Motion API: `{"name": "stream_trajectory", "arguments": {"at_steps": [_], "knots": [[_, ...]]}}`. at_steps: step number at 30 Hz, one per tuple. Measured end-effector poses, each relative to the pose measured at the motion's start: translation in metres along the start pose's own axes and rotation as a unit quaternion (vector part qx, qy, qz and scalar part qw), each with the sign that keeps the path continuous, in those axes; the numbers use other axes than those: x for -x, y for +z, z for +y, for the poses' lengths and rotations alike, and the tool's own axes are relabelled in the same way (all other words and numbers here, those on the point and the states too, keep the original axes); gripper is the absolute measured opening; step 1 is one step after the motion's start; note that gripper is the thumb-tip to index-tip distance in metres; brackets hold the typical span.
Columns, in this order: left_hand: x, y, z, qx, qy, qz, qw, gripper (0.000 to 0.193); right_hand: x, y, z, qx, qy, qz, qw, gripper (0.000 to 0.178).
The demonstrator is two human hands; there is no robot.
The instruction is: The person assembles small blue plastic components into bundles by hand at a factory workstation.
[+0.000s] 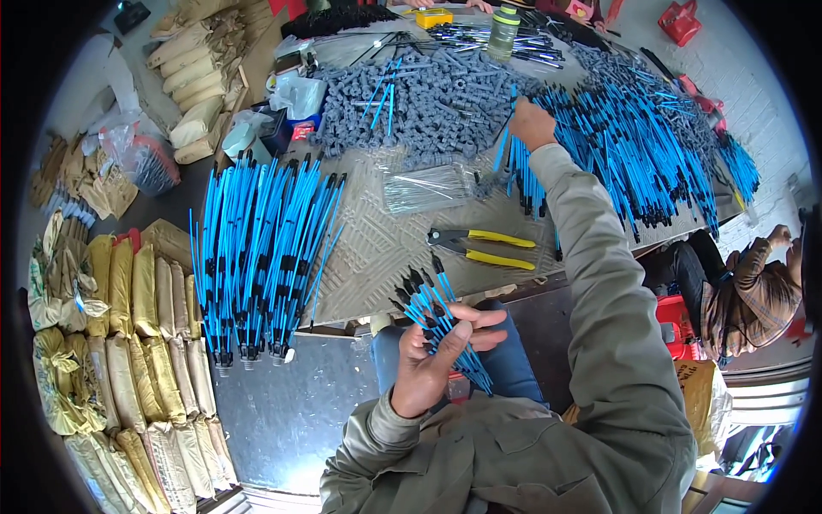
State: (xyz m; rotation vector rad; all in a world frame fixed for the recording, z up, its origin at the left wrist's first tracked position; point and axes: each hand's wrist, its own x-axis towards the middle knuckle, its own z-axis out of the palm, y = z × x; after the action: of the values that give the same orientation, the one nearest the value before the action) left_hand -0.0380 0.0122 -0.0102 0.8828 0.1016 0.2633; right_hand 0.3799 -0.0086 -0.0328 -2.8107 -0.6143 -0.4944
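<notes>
Head view: holding a rod bundle (419, 301) in left fingers (488, 318), with right fingers (521, 118) at blue rods (632, 146) on the tabletop (368, 257); cannot tell whether gripping any.

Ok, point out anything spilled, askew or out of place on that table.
A few loose blue rods lie scattered on the heap of grey parts, apart from the big group at left and the large pile at right of similar rods, so they look slightly stray. I see no clear spill or damage.
</notes>
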Motion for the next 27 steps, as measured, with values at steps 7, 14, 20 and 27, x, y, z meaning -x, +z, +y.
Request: {"name": "stream_trajectory", "arguments": {"at_steps": [7, 14, 20, 27], "knots": [[-0.01, -0.004, -0.011, -0.014, -0.005, 0.079, 0.997, 0.02, 0.035, -0.062, 0.041, -0.35, -0.065, 0.175, 0.918, 0.025], [-0.029, -0.005, -0.007, -0.038, 0.043, 0.147, 0.987, 0.027, 0.232, -0.142, 0.037, -0.624, -0.006, 0.114, 0.773, 0.019], [-0.04, 0.002, -0.021, -0.05, 0.055, 0.137, 0.988, 0.033, 0.323, -0.146, 0.024, -0.8, 0.019, 0.013, 0.6, 0.019], [-0.034, 0.03, -0.032, -0.032, 0.052, 0.13, 0.99, 0.025, 0.35, -0.117, 0.008, -0.806, 0.07, -0.2, 0.552, 0.02]]}}
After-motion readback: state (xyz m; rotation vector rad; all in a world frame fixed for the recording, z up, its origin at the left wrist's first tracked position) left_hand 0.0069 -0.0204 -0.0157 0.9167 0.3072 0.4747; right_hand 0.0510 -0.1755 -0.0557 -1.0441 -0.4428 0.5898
